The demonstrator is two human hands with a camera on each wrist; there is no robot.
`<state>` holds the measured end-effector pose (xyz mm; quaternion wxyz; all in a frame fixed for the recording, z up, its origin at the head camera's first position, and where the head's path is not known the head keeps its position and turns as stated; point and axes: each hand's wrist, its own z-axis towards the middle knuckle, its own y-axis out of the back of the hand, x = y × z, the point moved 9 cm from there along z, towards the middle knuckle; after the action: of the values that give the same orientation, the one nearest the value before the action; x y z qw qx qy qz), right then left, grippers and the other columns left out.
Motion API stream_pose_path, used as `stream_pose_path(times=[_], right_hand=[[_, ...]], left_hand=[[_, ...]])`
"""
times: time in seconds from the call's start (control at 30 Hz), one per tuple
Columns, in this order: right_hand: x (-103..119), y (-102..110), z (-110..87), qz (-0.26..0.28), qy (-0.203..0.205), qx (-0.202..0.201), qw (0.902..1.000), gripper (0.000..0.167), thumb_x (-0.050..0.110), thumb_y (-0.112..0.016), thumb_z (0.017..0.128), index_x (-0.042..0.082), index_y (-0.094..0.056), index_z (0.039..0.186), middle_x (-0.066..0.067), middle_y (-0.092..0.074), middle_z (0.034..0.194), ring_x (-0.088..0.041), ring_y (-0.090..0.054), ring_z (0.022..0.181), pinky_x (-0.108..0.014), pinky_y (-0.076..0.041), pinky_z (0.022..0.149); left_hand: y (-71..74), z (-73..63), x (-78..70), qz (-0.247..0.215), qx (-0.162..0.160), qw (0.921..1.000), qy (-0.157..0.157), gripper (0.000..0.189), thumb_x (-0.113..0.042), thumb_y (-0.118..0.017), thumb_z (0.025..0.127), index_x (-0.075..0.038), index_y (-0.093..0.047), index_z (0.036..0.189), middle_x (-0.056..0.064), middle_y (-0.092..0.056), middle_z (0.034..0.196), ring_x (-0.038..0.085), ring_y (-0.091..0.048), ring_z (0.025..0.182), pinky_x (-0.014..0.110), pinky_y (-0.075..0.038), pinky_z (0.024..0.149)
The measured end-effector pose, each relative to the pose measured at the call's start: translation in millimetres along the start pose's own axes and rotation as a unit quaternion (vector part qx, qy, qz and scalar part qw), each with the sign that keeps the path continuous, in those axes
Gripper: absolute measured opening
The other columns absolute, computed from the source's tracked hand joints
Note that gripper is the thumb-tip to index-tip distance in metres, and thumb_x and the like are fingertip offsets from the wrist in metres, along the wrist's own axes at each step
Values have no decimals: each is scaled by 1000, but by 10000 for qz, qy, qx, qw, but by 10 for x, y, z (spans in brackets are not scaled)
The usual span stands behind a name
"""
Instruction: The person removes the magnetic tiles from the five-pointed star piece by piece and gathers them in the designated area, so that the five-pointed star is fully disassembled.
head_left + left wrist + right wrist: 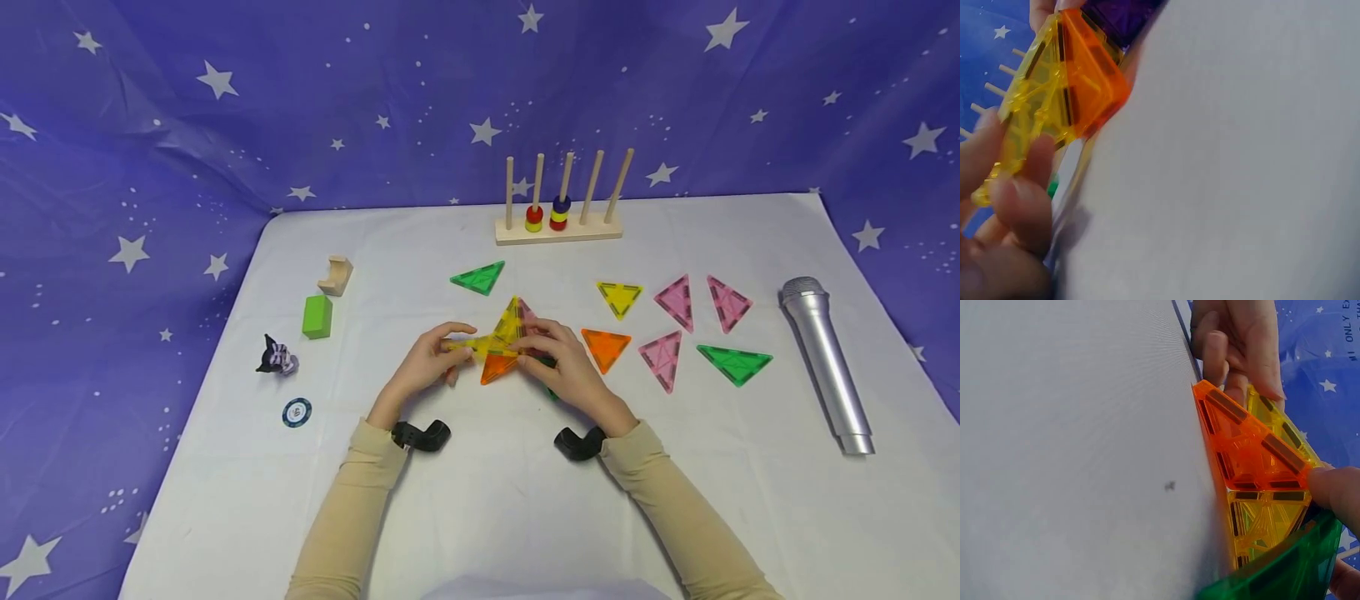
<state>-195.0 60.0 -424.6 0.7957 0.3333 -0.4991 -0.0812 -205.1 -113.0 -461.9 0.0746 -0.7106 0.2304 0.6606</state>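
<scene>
Between the two hands, at the table's middle, stands a small cluster of translucent magnetic triangle tiles. My left hand (pixel 426 362) pinches the left end of a yellow triangle tile (pixel 489 343). The right hand (pixel 568 372) holds that tile's right end between thumb and fingers. Directly below the tile, an orange triangle tile (pixel 1244 447) leans in the cluster. Another yellow tile (pixel 508 318) and a pink tile (pixel 526 312) rise behind it. A green tile (pixel 1291 565) is partly hidden beneath the right hand, and a purple tile (pixel 1122 22) appears in the left wrist view.
Loose tiles lie to the right, among them a yellow one (pixel 619 298), an orange one (pixel 606 348) and a green one (pixel 735 364). A wooden peg stacker (pixel 558 232) stands behind. Far right lies a silver microphone (pixel 828 367); a green block (pixel 317 317) sits left.
</scene>
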Motion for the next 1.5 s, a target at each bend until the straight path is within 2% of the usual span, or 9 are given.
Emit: stream_pose_path(times=[0.07,0.17,0.3,0.47,0.73,1.07,1.27,1.37,1.5], right_hand=[[2,4,-1,-8,12,-24,10000,16,21,-64,85,19,-69,101,-7,-46,128,-26,-38,118,-49,-31,94],[5,4,-2,-28,8,-33,10000,16,21,-64,85,19,-68,100,-7,-46,128,-27,-38,118,-49,-30,94],[-4,-11,-1,3,-22,-20,10000,16,22,-64,86,19,-68,101,-7,-45,128,-26,-38,118,-48,-31,94],[-11,-23,9,40,-32,1,10000,17,23,-63,86,19,-68,102,-6,-44,129,-26,-38,118,-47,-31,94],[-13,-16,15,88,-30,41,9999,18,23,-65,85,19,-68,103,-6,-44,129,-27,-38,117,-49,-30,94],[-17,-25,7,6,-36,168,9999,19,23,-67,83,18,-67,102,-7,-43,128,-28,-37,118,-50,-28,95],[-15,-31,4,36,-23,181,9998,20,21,-67,83,18,-67,102,-8,-43,128,-29,-36,118,-52,-28,95],[-21,-31,5,55,-35,186,9998,19,21,-67,83,19,-67,102,-7,-43,128,-29,-36,118,-51,-27,96],[-33,-29,3,97,-85,205,9997,19,22,-66,84,19,-67,102,-6,-43,128,-28,-36,119,-50,-27,96]], left_hand=[[-40,0,21,-683,62,9973,250,35,-15,-51,94,-3,-47,126,27,-57,67,19,-36,36,26,-28,35],[-99,3,45,-1432,19,9877,627,33,-15,-46,96,0,-46,125,24,-56,60,16,-34,33,24,-27,33],[-128,0,96,-1814,-158,9791,905,33,-17,-47,96,1,-46,123,14,-56,55,14,-40,34,23,-28,32],[-124,-13,127,-1729,-365,9792,998,34,-20,-54,92,0,-48,119,11,-56,54,14,-44,37,22,-27,32],[-91,3,183,-1570,-698,9772,1250,28,-22,-60,88,-5,-54,110,7,-53,53,11,-38,37,21,-27,33],[-91,7,182,-1666,-546,9780,1129,29,-12,-65,84,-4,-53,109,8,-53,53,11,-37,36,21,-30,35],[-65,-2,185,-1686,-628,9782,1040,24,-7,-65,82,-7,-55,104,7,-53,55,11,-38,39,22,-32,37],[-54,-9,186,-1717,-721,9771,1028,23,-5,-66,81,-6,-56,102,8,-56,64,13,-44,46,23,-39,44],[-58,-10,181,-1940,-746,9730,1000,22,0,-64,81,-2,-55,102,11,-53,103,14,-57,64,25,-48,62]])
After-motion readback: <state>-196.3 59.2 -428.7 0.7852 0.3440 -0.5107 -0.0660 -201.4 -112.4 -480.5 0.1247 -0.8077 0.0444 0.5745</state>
